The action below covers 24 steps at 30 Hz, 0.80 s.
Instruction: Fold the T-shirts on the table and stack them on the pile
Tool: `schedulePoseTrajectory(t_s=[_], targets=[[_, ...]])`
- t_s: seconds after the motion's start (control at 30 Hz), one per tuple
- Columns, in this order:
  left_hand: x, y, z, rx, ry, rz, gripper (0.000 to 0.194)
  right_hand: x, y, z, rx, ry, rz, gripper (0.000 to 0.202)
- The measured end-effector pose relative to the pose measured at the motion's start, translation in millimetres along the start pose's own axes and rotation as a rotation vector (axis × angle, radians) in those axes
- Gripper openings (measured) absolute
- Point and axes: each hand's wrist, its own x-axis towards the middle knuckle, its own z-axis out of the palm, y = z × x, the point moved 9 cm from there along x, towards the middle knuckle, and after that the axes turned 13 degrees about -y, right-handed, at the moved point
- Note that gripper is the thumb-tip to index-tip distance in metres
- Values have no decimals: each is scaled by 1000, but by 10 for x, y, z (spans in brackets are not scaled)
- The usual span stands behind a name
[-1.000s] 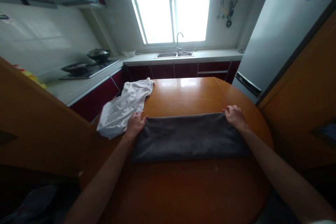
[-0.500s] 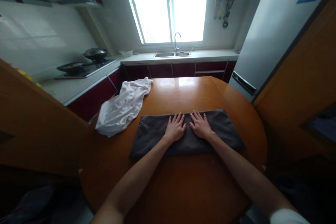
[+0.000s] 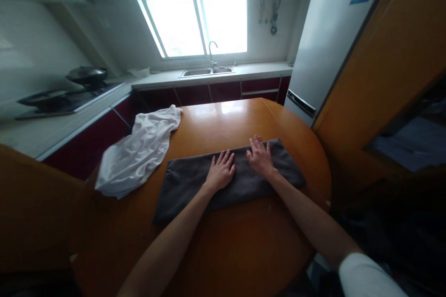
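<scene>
Cloth (image 3: pixel 184 185), grey and folded, lies mid-way across the table (image 3: pixel 223 125). The left hand (image 3: pixel 221 172) rests on it, the right hand (image 3: pixel 261 160) over its far edge, fingers spread, gripping nothing; white fabric (image 3: pixel 137 155) lies table-left.

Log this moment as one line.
left hand: open, on dark grey cloth | right hand: open, fingertips at its far edge | white cloth: rumpled, on table

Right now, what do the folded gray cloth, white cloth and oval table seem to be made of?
Folded gray cloth: matte fabric, by its soft creases and lack of shine; fiber unclear.
White cloth: thin fabric, perhaps satiny, from its fine, faintly shiny folds.
Oval table: probably varnished wood or veneer, given its brown color and bright reflections.
</scene>
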Motion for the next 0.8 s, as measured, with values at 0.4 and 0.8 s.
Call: schedulePoseTrajectory(t_s=[0.4,0.8], targets=[[-16,22,-44,-50,14,17,58,11,304,-122,1,84,137,65],[-23,19,-17,-48,20,15,59,-72,-130,130,5,-28,-25,63]])
